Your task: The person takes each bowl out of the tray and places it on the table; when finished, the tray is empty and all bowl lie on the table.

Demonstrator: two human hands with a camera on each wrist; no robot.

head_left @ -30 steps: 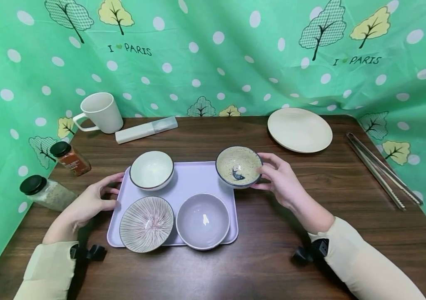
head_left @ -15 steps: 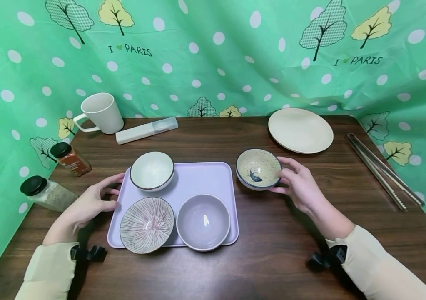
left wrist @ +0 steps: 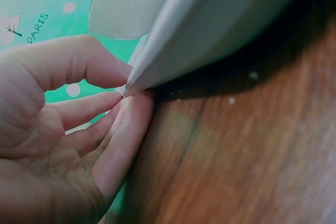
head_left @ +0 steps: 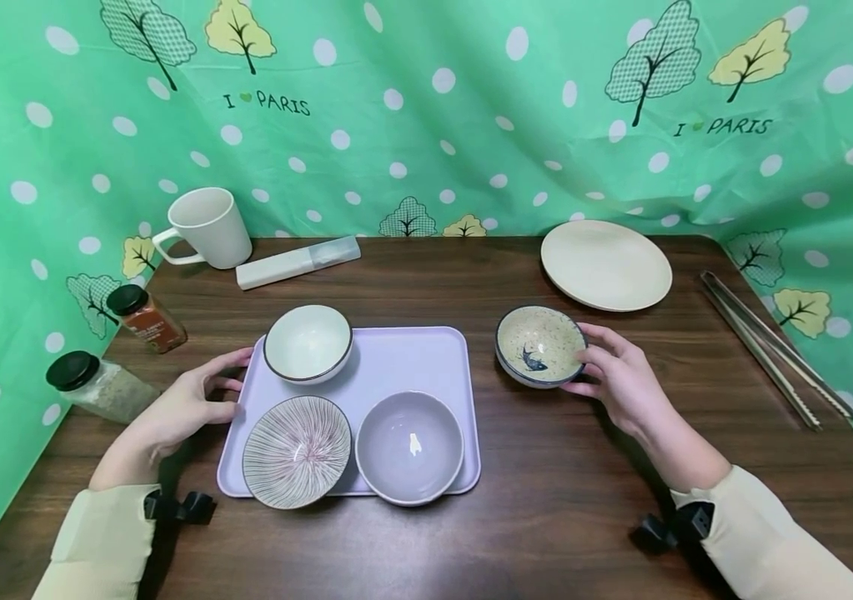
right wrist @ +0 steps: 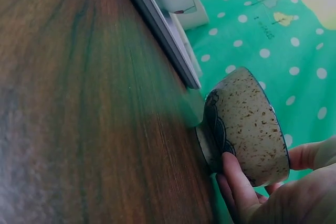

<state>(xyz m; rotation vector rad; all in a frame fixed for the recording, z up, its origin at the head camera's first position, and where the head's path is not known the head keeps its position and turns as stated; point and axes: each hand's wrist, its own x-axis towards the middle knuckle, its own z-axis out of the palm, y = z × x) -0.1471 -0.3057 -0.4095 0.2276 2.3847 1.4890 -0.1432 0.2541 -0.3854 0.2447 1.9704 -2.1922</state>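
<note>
Bowl (head_left: 539, 337), fish-painted and right of the lilac tray (head_left: 403, 358), should handle, I judge, as stiff, slick and breakable, best held rim-to-foot, with the right hand (head_left: 621, 379) gripping its right side and the left hand (head_left: 189, 404) pinching the tray's left edge.

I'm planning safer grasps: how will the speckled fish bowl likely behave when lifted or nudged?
The speckled fish bowl looks like glazed ceramic, so probably stiff and breakable. Its glossy highlight suggests a slippery surface. The foot, narrower than the rim, may let it tip if pushed high.
</note>
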